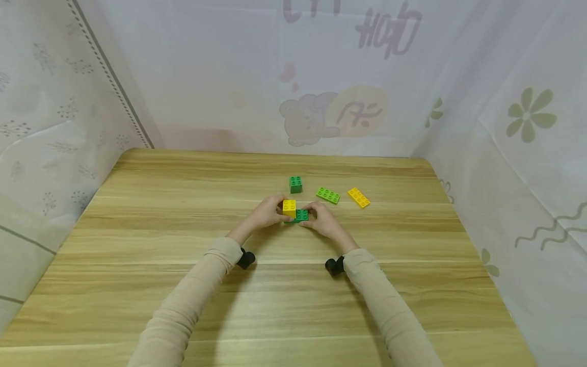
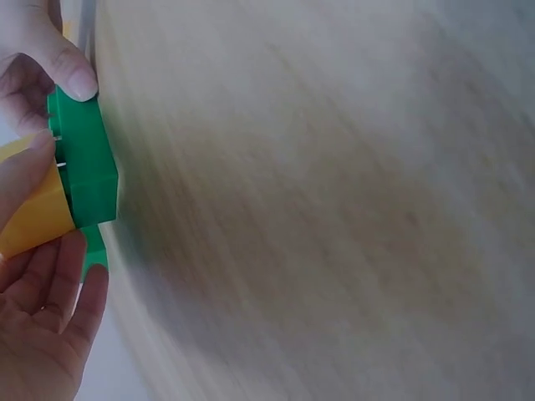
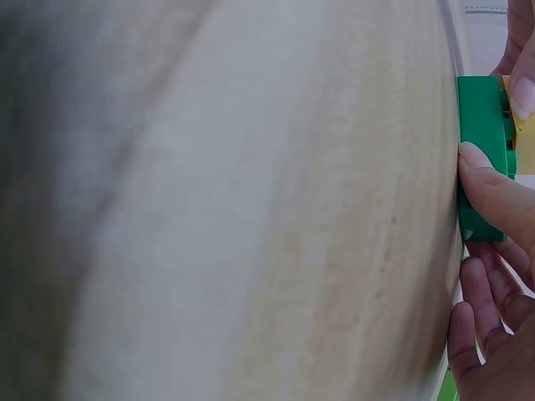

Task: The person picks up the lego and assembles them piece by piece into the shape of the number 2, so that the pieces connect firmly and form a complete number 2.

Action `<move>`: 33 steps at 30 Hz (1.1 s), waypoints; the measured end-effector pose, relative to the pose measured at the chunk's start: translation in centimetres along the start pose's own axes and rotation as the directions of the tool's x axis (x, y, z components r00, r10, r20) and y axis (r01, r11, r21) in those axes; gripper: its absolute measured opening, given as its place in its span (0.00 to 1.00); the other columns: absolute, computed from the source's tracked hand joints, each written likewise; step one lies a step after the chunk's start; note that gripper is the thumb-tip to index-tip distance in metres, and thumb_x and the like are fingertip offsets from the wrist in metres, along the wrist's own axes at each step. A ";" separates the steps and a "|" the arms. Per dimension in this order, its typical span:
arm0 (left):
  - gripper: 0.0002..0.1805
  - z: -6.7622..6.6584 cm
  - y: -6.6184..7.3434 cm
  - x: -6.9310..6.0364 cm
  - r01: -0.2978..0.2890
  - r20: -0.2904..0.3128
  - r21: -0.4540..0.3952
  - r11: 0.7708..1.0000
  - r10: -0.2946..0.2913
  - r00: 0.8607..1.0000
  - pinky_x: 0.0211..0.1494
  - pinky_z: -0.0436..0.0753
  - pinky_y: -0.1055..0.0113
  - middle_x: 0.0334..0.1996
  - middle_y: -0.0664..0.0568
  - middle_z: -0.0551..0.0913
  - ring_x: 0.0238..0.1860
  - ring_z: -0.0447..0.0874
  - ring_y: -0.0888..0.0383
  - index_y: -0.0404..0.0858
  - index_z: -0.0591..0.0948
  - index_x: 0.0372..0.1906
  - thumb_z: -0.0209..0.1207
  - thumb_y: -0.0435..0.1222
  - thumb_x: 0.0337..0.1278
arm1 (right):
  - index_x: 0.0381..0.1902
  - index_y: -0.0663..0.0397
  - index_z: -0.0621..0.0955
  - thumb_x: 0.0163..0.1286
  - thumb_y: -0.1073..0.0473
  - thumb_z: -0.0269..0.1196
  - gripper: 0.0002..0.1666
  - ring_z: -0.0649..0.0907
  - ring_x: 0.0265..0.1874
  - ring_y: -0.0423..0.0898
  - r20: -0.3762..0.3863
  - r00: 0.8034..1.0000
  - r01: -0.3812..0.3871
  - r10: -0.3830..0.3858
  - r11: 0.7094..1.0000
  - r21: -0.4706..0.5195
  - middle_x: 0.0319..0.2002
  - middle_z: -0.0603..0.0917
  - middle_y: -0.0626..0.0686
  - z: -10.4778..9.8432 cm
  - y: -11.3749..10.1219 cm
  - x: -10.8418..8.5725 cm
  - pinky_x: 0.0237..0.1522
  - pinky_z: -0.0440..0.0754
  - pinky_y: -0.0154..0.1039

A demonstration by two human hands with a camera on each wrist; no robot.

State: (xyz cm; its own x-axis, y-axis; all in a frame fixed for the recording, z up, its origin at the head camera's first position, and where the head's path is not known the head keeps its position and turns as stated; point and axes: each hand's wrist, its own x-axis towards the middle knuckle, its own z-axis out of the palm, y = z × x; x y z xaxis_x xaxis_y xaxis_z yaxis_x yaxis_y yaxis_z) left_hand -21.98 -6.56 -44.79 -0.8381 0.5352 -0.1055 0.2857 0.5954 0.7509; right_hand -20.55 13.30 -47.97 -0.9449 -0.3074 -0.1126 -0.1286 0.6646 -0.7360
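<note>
In the head view my left hand grips a square yellow brick between thumb and fingers. The yellow brick stands over the left end of a longer green brick. From the other side my right hand pinches the right end of the green brick, which is near the tabletop. Seen from the left wrist, the yellow brick meets the studded side of the green brick, slightly tilted; whether it is fully seated I cannot tell. Seen from the right wrist, the thumb presses the green brick's side.
Behind the hands stands a square dark-green brick. To its right lie a flat light-green plate brick and a flat yellow plate brick. The wooden table is bordered by patterned cloth walls at the back and sides.
</note>
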 end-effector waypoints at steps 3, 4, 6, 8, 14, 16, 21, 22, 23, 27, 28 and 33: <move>0.25 0.1 -0.1 0.0 -0.009 -0.008 0.017 1.000 0.009 1.000 0.52 0.77 0.59 0.44 0.41 0.79 0.46 0.77 0.50 0.30 0.72 0.51 0.65 0.35 0.49 | 0.50 0.58 0.76 0.56 0.58 0.67 0.24 0.73 0.51 0.51 -0.002 1.000 0.002 -0.002 1.000 0.003 0.49 0.75 0.57 0.0 0.1 0.0 0.59 0.70 0.46; 0.25 0.2 -0.1 0.0 -0.010 -0.012 0.021 1.000 0.010 1.000 0.52 0.77 0.59 0.44 0.41 0.79 0.46 0.77 0.50 0.29 0.72 0.52 0.65 0.35 0.49 | 0.50 0.58 0.76 0.56 0.58 0.67 0.24 0.73 0.51 0.51 -0.002 1.000 0.005 -0.005 1.000 0.003 0.49 0.75 0.57 0.0 0.1 0.0 0.59 0.70 0.46; 0.25 0.3 -0.2 0.0 -0.012 -0.016 0.027 1.000 0.012 1.000 0.52 0.78 0.61 0.44 0.41 0.79 0.45 0.77 0.51 0.29 0.72 0.51 0.65 0.35 0.48 | 0.51 0.58 0.76 0.56 0.58 0.67 0.24 0.73 0.52 0.51 0.001 1.000 0.010 -0.010 1.000 0.003 0.50 0.75 0.57 0.0 0.2 0.0 0.59 0.70 0.46; 0.24 0.5 -0.2 0.1 -0.020 -0.019 0.023 1.000 0.020 1.000 0.51 0.79 0.62 0.44 0.41 0.79 0.45 0.77 0.51 0.29 0.73 0.51 0.65 0.34 0.48 | 0.51 0.58 0.76 0.56 0.58 0.67 0.24 0.73 0.52 0.51 0.002 1.000 0.011 -0.011 1.000 0.004 0.50 0.75 0.57 0.0 0.4 0.0 0.60 0.70 0.47; 0.24 0.8 -0.2 0.4 -0.040 -0.032 0.006 0.999 0.040 0.999 0.50 0.79 0.62 0.44 0.41 0.80 0.44 0.78 0.51 0.29 0.73 0.51 0.65 0.34 0.48 | 0.50 0.57 0.76 0.55 0.58 0.67 0.24 0.73 0.52 0.51 -0.005 1.000 0.004 -0.004 1.000 0.002 0.49 0.75 0.56 -0.2 0.8 0.1 0.60 0.70 0.47; 0.24 0.8 -0.2 0.5 -0.041 -0.034 0.012 0.999 0.041 0.999 0.51 0.79 0.62 0.44 0.41 0.80 0.44 0.78 0.51 0.29 0.73 0.50 0.65 0.34 0.48 | 0.50 0.58 0.76 0.55 0.58 0.67 0.24 0.73 0.51 0.51 -0.003 1.000 0.007 -0.007 1.000 0.000 0.49 0.75 0.56 -0.3 0.9 0.2 0.60 0.70 0.47; 0.24 0.7 -0.1 0.7 -0.026 -0.021 0.022 0.999 0.027 0.999 0.51 0.79 0.62 0.44 0.41 0.80 0.44 0.79 0.51 0.28 0.73 0.50 0.66 0.33 0.47 | 0.50 0.59 0.76 0.55 0.59 0.67 0.24 0.73 0.51 0.51 0.003 1.000 0.016 -0.016 1.000 -0.003 0.48 0.76 0.57 -0.4 0.8 0.2 0.60 0.69 0.47; 0.24 0.7 -0.1 0.7 -0.024 -0.017 0.024 0.999 0.024 1.000 0.50 0.79 0.62 0.43 0.40 0.80 0.44 0.79 0.51 0.28 0.73 0.50 0.66 0.33 0.46 | 0.50 0.59 0.76 0.55 0.59 0.67 0.24 0.73 0.51 0.51 0.002 1.000 0.017 -0.017 1.000 -0.003 0.48 0.76 0.57 -0.4 0.8 0.1 0.60 0.69 0.47; 0.24 0.7 0.0 0.7 -0.022 -0.012 0.026 0.999 0.022 1.000 0.50 0.79 0.62 0.43 0.40 0.80 0.43 0.79 0.52 0.28 0.73 0.50 0.66 0.33 0.46 | 0.50 0.59 0.76 0.55 0.59 0.67 0.24 0.74 0.51 0.51 0.001 1.000 0.016 -0.016 1.000 -0.002 0.48 0.76 0.57 -0.4 0.8 0.1 0.60 0.69 0.47; 0.24 0.6 0.2 0.7 -0.012 0.007 0.041 0.999 0.012 1.000 0.52 0.79 0.61 0.43 0.41 0.80 0.43 0.78 0.52 0.28 0.73 0.49 0.66 0.32 0.46 | 0.49 0.58 0.77 0.55 0.59 0.68 0.24 0.74 0.51 0.51 -0.005 1.000 0.002 -0.002 1.000 0.003 0.49 0.76 0.57 -0.3 0.8 0.1 0.60 0.70 0.47; 0.23 0.6 0.3 0.7 -0.011 0.009 0.046 0.999 0.010 1.000 0.52 0.78 0.61 0.44 0.41 0.80 0.43 0.78 0.52 0.28 0.73 0.49 0.66 0.32 0.46 | 0.49 0.58 0.77 0.55 0.59 0.68 0.24 0.74 0.52 0.51 -0.005 1.000 -0.003 0.003 1.000 0.007 0.49 0.75 0.57 -0.2 0.7 0.1 0.60 0.70 0.47; 0.23 0.3 0.2 0.4 0.002 0.001 0.048 0.999 -0.002 1.000 0.52 0.78 0.60 0.43 0.41 0.80 0.43 0.78 0.52 0.28 0.74 0.48 0.66 0.32 0.46 | 0.50 0.58 0.76 0.55 0.59 0.67 0.24 0.73 0.53 0.51 0.006 1.000 -0.003 0.003 1.000 0.016 0.50 0.75 0.56 0.0 0.3 0.3 0.60 0.70 0.46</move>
State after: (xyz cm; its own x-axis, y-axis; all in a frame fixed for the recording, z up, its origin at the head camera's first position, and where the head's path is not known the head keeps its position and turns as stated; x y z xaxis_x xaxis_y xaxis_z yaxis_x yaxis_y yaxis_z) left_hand -22.11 -6.08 -44.84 -0.8379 0.5351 -0.1076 0.3066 0.6245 0.7183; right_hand -20.89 13.42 -48.25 -0.9435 -0.3093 -0.1184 -0.1209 0.6545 -0.7463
